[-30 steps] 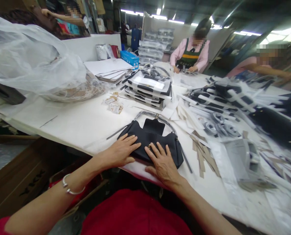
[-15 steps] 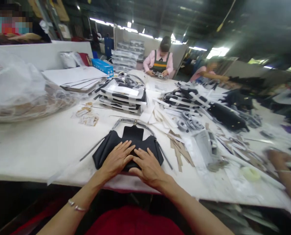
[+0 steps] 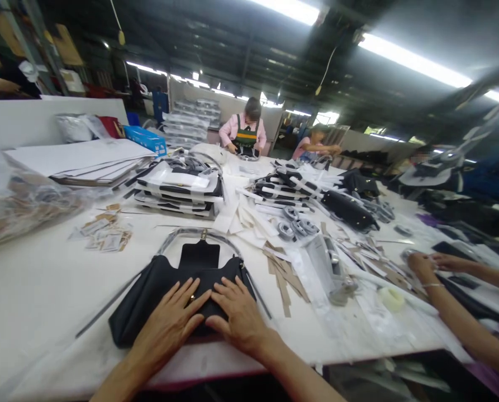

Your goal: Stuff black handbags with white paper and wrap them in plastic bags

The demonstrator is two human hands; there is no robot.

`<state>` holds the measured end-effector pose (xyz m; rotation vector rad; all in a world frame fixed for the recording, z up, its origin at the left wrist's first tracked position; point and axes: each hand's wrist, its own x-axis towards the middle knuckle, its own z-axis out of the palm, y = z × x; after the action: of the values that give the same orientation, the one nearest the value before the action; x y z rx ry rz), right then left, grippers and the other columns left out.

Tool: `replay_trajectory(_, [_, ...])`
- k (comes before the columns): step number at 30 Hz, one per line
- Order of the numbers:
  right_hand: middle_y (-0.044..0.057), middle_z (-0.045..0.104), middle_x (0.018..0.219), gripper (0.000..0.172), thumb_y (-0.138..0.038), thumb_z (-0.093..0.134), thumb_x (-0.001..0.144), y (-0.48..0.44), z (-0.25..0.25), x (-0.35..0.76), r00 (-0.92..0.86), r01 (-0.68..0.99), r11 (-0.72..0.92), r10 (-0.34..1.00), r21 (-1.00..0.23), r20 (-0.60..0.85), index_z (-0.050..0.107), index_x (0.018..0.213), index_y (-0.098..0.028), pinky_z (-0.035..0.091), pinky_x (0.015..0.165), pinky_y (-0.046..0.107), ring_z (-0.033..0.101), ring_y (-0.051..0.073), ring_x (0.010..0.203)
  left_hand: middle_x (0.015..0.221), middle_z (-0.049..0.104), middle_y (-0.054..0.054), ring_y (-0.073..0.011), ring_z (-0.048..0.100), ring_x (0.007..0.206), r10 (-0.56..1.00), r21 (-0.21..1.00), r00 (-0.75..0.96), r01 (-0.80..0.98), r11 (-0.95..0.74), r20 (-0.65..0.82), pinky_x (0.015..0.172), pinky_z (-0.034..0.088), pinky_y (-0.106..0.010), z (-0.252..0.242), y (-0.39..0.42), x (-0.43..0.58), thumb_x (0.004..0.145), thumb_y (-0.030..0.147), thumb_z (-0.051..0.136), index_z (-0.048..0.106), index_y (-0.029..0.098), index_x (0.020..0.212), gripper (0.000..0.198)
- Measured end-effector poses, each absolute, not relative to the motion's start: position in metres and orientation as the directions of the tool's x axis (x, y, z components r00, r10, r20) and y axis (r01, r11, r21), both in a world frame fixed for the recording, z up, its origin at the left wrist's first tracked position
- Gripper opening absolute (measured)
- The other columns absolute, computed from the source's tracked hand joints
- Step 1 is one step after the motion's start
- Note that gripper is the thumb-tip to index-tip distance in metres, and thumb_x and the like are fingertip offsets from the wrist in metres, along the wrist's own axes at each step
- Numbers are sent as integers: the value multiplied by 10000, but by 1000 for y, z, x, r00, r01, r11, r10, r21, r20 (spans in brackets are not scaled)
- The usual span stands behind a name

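Black handbag (image 3: 142, 296) under the left hand (image 3: 169, 318) and right hand (image 3: 241, 315).
We see both spread flat; the gold clasp (image 3: 191, 300), covered half a second earlier, now shows beside the left index finger, the flap (image 3: 199, 257) lying beyond the fingertips.

One open-flapped handbag (image 3: 206, 277), one blue box (image 3: 146, 140)

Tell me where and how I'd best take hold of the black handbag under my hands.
Probably by both ends of the black handbag, left hand from the left, right hand from the right: its body lies wide before you. The open flap and looped handle are at the far side, so they look less handy.
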<state>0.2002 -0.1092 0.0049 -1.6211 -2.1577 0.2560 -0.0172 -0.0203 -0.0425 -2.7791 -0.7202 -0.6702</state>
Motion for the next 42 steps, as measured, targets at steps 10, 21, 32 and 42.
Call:
replay_trajectory(10, [42, 763, 980, 228, -324, 536, 933, -72, 40, 283, 133, 732, 177, 910, -658, 393, 736, 959, -215, 542, 894, 318, 703, 189, 950, 1450, 529, -48, -245, 522, 1312, 430, -56, 761, 518, -854, 485, 1066, 449, -434, -33, -22, -15, 958, 431, 504, 436, 383, 1438, 488])
replay_trajectory(21, [188, 538, 1410, 540, -334, 575, 884, 35, 28, 381, 363, 897, -260, 895, -358, 260, 523, 1366, -98, 344, 1106, 428, 466, 271, 1339, 1453, 526, -42, -242, 529, 1304, 409, -94, 760, 519, -850, 505, 1044, 475, -426, -31, -23, -16, 953, 408, 513, 430, 375, 1444, 499])
replay_trajectory(32, [152, 712, 1130, 388, -182, 513, 886, 53, 32, 405, 479, 866, -457, 875, -204, 73, 637, 1254, -177, 450, 929, 354, 645, 273, 1102, 1476, 498, -54, -256, 502, 1329, 460, -35, 759, 533, -845, 460, 1061, 464, -452, -27, -27, -16, 946, 375, 533, 439, 366, 1441, 504])
replay_trajectory(42, [187, 627, 1293, 501, -177, 544, 862, 9, 65, 410, 587, 792, -518, 791, -324, 172, 548, 1361, -138, 419, 1014, 454, 572, 318, 1206, 1469, 507, -50, -242, 495, 1337, 462, -2, 751, 525, -851, 471, 1091, 424, -445, -33, -23, -14, 961, 405, 508, 457, 366, 1428, 472])
